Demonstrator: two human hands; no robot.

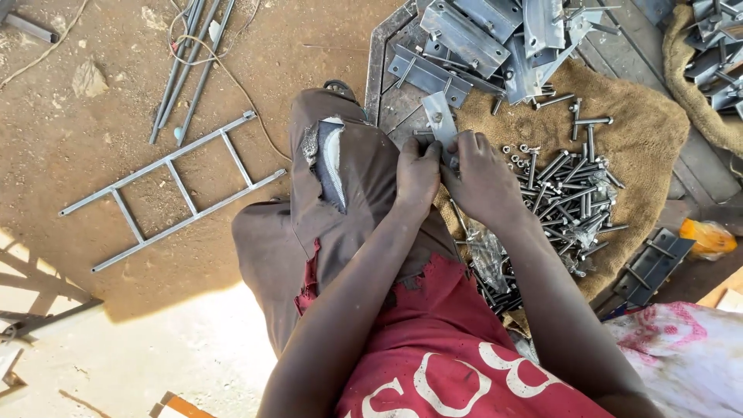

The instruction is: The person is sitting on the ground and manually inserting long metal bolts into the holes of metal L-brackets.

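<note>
Where the two hands meet above the knee, a flat grey metal bracket (439, 116) stands up between them, its lower end hidden in the grip and its upper end tilted away from the person. The left hand (418, 174) and the right hand (481, 179) are pressed together, both closed on the bracket's lower part; a small fastener head shows on its face. Just right of the right hand, a heap of long bolts (573, 197) lies on a burlap sack (650, 139), with loose nuts (520, 155) beside it. Beyond the bracket, a pile of similar grey brackets (480, 39) rests on a dark metal plate (381, 62). A clear plastic bag (487, 251) lies by the right forearm. Left of the torn brown trousers (333, 193), a ladder-shaped metal frame (174, 190) lies flat on the earth floor (93, 147), with thin rods (190, 66) well apart above it.
</note>
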